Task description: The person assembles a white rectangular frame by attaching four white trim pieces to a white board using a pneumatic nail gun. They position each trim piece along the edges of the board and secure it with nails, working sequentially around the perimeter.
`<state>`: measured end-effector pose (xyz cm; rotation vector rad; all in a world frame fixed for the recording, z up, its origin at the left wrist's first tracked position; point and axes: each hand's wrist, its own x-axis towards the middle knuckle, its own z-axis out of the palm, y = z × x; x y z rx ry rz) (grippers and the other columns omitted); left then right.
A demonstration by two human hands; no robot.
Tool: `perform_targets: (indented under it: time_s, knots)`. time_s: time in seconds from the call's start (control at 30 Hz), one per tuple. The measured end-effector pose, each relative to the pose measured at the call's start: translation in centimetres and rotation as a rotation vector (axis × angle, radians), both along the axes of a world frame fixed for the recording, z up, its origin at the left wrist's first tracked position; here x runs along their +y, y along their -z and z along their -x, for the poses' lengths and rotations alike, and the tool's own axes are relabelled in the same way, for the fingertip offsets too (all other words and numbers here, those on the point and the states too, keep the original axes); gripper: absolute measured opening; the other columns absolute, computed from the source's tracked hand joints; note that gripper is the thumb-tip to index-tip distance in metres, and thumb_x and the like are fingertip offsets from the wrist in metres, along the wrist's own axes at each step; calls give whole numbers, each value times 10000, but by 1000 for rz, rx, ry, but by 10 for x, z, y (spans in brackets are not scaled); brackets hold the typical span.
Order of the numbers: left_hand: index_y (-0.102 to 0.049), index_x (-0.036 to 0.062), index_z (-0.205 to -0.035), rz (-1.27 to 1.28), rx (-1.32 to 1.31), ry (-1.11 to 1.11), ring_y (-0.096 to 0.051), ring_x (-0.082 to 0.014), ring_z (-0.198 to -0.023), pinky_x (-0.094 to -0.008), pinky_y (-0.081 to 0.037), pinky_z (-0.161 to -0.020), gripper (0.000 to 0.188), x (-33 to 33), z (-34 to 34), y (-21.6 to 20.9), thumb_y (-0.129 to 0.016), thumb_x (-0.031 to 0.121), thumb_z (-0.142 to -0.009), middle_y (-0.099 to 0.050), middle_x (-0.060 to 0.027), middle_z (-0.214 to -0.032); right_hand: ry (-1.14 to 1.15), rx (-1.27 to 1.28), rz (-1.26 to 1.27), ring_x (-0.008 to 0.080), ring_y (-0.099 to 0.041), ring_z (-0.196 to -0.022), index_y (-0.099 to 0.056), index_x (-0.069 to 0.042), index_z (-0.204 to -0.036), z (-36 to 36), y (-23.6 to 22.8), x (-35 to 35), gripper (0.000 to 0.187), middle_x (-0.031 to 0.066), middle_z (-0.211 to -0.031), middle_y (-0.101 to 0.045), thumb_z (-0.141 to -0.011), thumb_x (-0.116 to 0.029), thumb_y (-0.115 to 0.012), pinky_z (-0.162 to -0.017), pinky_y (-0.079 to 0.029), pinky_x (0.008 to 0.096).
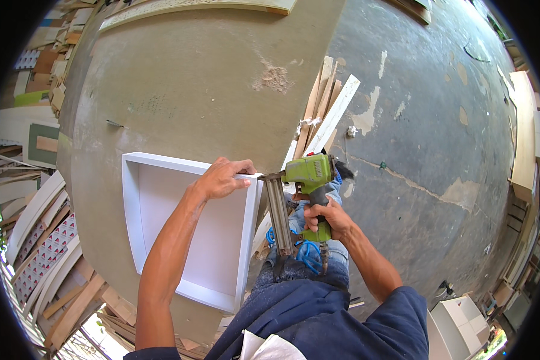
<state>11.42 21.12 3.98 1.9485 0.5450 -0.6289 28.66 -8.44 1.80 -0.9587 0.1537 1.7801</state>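
A shallow white box with raised sides lies on the tan work table. My left hand grips its far right corner, fingers bent over the top edge. In my right hand is a green pneumatic nail gun, held by its handle with the fingers wrapped round it. The gun's nose meets or nearly meets the box's outer right side at that same corner; actual contact is hard to tell. Its long metal magazine points back toward my body. A coiled blue air hose hangs below the gun.
Several wood strips lean beside the table's right edge. A long board lies across its far end, and a small nail-like piece rests on top. Stacked offcuts crowd the left. Grey concrete floor spreads to the right, past a crack.
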Motion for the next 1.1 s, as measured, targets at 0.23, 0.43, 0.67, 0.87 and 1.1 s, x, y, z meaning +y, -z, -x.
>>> perform_targets:
  time_s: [0.23, 0.43, 0.67, 0.87, 1.1]
  knots:
    - [-676, 54, -1168, 78, 46, -39, -672, -342, -1221, -463, -525, -1050, 293, 3, -3, 0, -719, 209, -923, -735, -185, -1221, 15, 68, 1, 146, -547, -530, -586, 3, -1325, -2, 3, 0, 452, 20, -648, -546, -883, -46, -667, -688, -525, 348]
    - [-678, 62, -1192, 111, 67, -49, -649, -350, -1259, -476, -511, -1070, 312, 5, -1, 5, -718, 213, -921, -725, -182, -1245, 16, 59, 16, 145, -533, -514, -588, 2, -1311, -2, -2, 1, 440, 21, -645, -541, -880, -43, -667, -706, -530, 354]
    - [-657, 68, -1226, 94, 101, -23, -633, -354, -1282, -488, -497, -1101, 340, 5, -4, -1, -706, 206, -919, -718, -175, -1265, 15, 66, 26, 146, -536, -517, -586, 13, -1313, -1, 0, 0, 443, 21, -643, -536, -878, -34, -658, -700, -526, 353]
    - [-634, 81, -1242, 101, 42, -87, -620, -354, -1304, -487, -507, -1066, 351, 0, 0, -2, -703, 200, -920, -719, -158, -1280, 31, 65, 12, 145, -540, -530, -582, 8, -1344, -1, -2, 1, 470, 19, -650, -532, -882, -45, -652, -685, -520, 339]
    - [-593, 66, -1278, 112, 68, -49, -625, -366, -1286, -487, -504, -1041, 386, 3, -2, -4, -696, 170, -921, -715, -161, -1299, 67, 71, 21, 146, -546, -535, -572, 6, -1377, 1, 8, -2, 509, 22, -656, -537, -879, -62, -649, -661, -519, 333]
